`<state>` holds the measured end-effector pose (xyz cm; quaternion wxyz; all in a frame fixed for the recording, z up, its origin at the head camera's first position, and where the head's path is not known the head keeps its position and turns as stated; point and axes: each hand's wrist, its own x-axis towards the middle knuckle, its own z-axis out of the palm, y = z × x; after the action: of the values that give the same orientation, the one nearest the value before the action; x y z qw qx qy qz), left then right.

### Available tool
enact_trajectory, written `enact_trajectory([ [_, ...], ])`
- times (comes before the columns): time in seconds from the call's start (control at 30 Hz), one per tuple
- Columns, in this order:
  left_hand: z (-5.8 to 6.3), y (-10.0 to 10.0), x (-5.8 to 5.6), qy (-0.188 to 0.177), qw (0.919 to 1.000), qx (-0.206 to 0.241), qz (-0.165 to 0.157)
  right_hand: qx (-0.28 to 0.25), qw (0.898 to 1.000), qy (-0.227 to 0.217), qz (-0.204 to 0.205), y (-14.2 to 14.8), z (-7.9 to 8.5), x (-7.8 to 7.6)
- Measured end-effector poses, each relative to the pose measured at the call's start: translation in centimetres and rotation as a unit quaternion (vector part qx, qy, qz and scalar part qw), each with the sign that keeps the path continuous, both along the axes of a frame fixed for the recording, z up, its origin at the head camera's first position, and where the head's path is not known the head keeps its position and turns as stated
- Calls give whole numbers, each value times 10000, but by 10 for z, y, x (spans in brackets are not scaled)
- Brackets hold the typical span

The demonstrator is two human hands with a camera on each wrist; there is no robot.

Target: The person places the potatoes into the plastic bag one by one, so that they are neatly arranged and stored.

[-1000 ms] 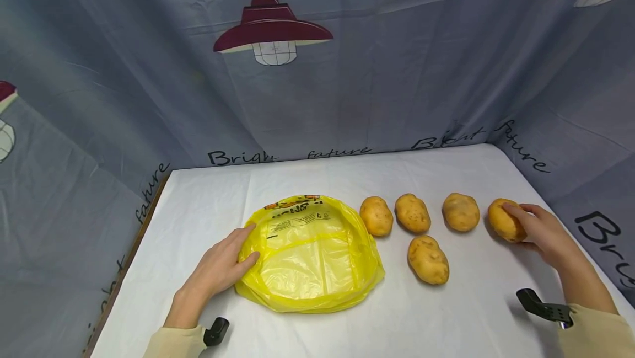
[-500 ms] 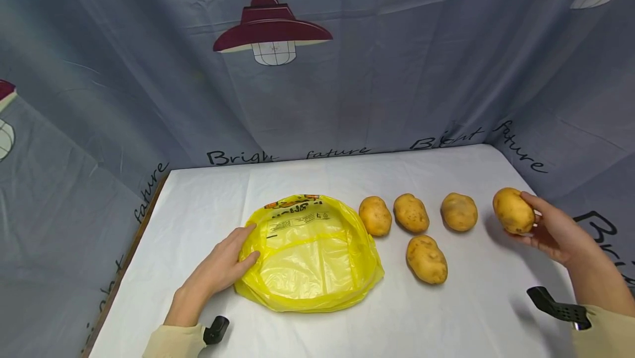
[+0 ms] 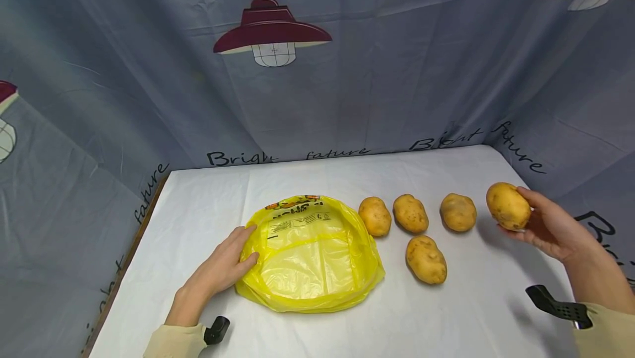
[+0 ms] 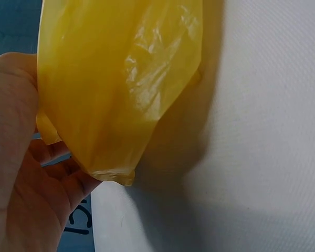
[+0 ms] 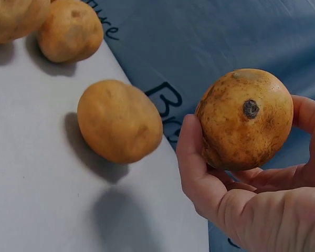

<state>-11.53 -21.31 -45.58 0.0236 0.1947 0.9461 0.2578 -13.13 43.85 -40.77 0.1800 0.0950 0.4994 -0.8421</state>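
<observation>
My right hand (image 3: 553,231) holds a yellow-brown potato (image 3: 508,206) in the air over the right side of the table. In the right wrist view this potato (image 5: 244,131) shows a dark spot, with fingers around its side and below it. My left hand (image 3: 220,264) grips the left rim of a yellow plastic bag (image 3: 317,305), thumb and fingertips reaching over the edge. The bag lies with its mouth spread wide. From the left wrist, the bag's side (image 4: 121,79) hides the fingertips.
Right of the bag, three potatoes form a back row: one by the bag (image 3: 375,217), a middle one (image 3: 410,213) and a right one (image 3: 458,212). Another potato (image 3: 426,260) lies in front. A printed grey-blue curtain (image 3: 377,82) surrounds the white table (image 3: 347,173).
My right hand has lifted the potato off the table at the far right, then shifted slightly left with it. The left hand and bag stay in place.
</observation>
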Motion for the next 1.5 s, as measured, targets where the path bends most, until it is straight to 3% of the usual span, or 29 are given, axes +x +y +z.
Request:
enact_trajectory([
  [0.27,2,2,0,-202,9998,6,93,181,9997,64,179,-12,10,-3],
  [0.6,4,2,0,-137,9999,-7,33,1024,9942,-3,340,-32,20,-12],
  [0.73,4,2,0,-164,9999,-16,48,1685,9840,16,577,-47,26,-22],
  [0.97,4,3,-1,-253,9997,36,51,2736,9556,246,1061,-77,40,-35],
  [1.17,4,3,-1,-260,9996,39,76,3050,9416,475,1342,-101,47,-40],
  [1.5,2,2,-2,-260,9996,-6,89,3125,9358,335,1597,-129,45,-48],
])
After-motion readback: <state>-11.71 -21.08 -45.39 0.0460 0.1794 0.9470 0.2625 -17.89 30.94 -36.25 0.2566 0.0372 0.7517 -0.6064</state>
